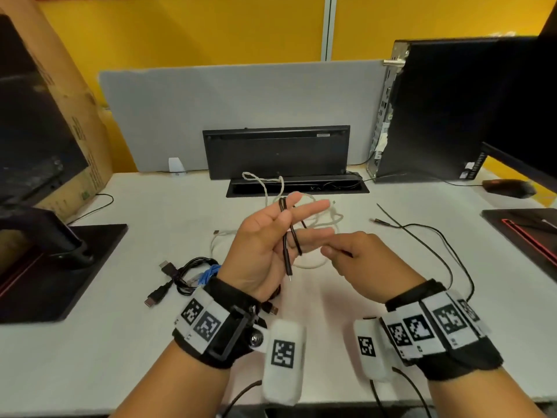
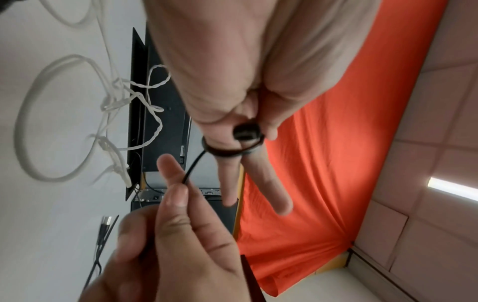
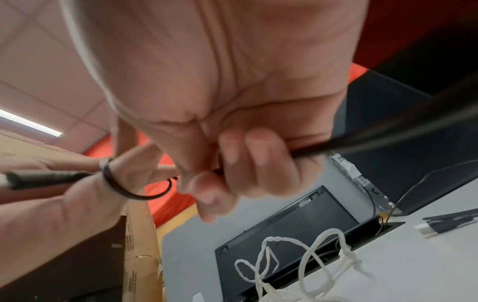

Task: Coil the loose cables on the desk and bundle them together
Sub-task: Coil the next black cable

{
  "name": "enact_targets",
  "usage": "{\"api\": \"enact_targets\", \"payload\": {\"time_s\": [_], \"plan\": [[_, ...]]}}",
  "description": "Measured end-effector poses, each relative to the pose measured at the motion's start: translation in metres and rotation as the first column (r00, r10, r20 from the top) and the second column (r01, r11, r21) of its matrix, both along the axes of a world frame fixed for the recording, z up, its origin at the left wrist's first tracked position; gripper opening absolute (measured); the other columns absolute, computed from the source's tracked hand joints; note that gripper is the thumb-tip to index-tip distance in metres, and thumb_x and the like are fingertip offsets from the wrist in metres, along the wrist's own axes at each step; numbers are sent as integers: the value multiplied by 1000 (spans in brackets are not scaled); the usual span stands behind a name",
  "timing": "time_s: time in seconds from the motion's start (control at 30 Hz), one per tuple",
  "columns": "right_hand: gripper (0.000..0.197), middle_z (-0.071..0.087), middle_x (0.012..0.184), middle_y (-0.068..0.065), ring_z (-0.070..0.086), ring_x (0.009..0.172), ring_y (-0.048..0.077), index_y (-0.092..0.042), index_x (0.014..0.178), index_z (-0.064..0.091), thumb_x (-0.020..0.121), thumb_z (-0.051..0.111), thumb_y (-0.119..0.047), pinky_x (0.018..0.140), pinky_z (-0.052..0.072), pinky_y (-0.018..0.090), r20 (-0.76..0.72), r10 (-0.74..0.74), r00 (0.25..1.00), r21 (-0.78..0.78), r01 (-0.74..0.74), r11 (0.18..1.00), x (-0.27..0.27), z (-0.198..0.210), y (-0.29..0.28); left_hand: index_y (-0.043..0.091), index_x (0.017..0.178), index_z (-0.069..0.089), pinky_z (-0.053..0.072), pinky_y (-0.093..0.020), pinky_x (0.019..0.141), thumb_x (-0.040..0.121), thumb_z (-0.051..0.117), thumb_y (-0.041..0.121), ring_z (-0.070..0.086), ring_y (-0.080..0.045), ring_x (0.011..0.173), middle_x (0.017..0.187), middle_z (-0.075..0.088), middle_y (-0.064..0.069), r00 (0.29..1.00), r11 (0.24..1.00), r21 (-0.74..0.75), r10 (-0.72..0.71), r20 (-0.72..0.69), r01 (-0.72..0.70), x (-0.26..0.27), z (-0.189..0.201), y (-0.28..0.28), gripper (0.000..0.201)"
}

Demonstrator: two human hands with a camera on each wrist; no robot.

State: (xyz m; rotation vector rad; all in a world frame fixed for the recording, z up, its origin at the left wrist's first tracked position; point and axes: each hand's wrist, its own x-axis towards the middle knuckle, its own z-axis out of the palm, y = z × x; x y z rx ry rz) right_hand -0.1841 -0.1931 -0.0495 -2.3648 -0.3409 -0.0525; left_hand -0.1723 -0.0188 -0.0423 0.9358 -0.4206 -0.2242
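Left hand point(image 1: 259, 251) is raised palm-up, fingers straight and spread, acting as a spool: the thin black cable point(image 1: 291, 236) is looped around two extended fingers, plug end dangling below the palm. Right hand point(image 1: 358, 257) pinches the same cable just beside those fingers, fingertips curled on it; the slack trails off to the right across the desk point(image 1: 150, 342).

To do the wrap well:
- keep light tension from the pinch
- lay each turn next to the last one, near the finger bases
- keep spool fingers apart so the coil slides off

White cables point(image 1: 313, 260) lie loose beyond the grip. A finished black and blue bundle point(image 1: 196, 274) lies left of the left wrist.
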Motion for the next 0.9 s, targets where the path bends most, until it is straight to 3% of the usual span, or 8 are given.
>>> {"api": "enact_targets", "payload": {"time_s": [0.1,0.2,0.37,0.47,0.53,0.67,0.8,0.9], "plan": [[25,56,63,-2,49,59,7,-14,100,70,98,50,-28,63,41,25,-92,61,994,-75,-68,995,-3,0,6,1,145,23,54,-49,90,104,35,13,69,-36,98,127,64,-15,994,994,34,103,44,-104,1,0,-2,45],[37,44,58,1,39,53,10,-2,77,60,96,52,-33,58,36,27,-157,97,983,-103,-114,988,-9,6,10,6,148,23,50,-50,97,105,33,15,67,-37,106,127,65,-9,982,975,128,172,74,-180,4,-4,0,45],[27,56,49,-16,50,47,-1,-22,69,72,90,60,-34,48,36,10,-148,109,983,-163,-133,978,-25,33,9,10,148,29,49,-37,94,104,34,10,67,-30,107,126,66,-10,987,951,275,113,113,-140,2,-5,6,44],[23,61,59,-25,54,54,-5,-22,67,71,88,62,-20,51,37,13,-88,139,986,-79,-146,986,-32,50,6,8,144,35,49,-44,95,101,36,3,72,-28,94,119,69,-13,998,949,315,-9,67,-13,1,-4,5,43],[22,68,70,-18,53,56,-2,-20,67,71,87,62,-17,53,40,15,-40,141,989,-31,-143,989,-34,57,3,7,142,39,52,-39,91,100,37,0,72,-25,85,110,72,-12,997,933,353,-74,13,65,-1,-3,6,42],[21,64,60,-18,58,61,-8,-19,67,72,88,66,-19,58,43,9,43,99,994,61,-101,993,-32,62,-5,4,134,51,53,-37,89,92,39,2,72,-37,77,99,71,-23,980,893,412,-199,-1,182,-5,0,6,44],[8,69,67,5,64,67,26,-26,71,75,74,78,-33,67,55,45,209,-15,978,163,-20,987,-26,60,-8,10,105,71,47,-54,81,82,37,3,58,-23,49,72,68,-21,972,882,418,-233,-11,217,-10,1,2,41],[8,69,63,-1,63,60,17,-31,69,75,69,80,-38,61,54,38,338,-101,936,232,21,973,-20,53,-9,4,107,68,40,-64,101,80,35,5,38,-18,45,51,52,-8,967,896,364,-249,-60,253,-14,0,-1,43]]}}
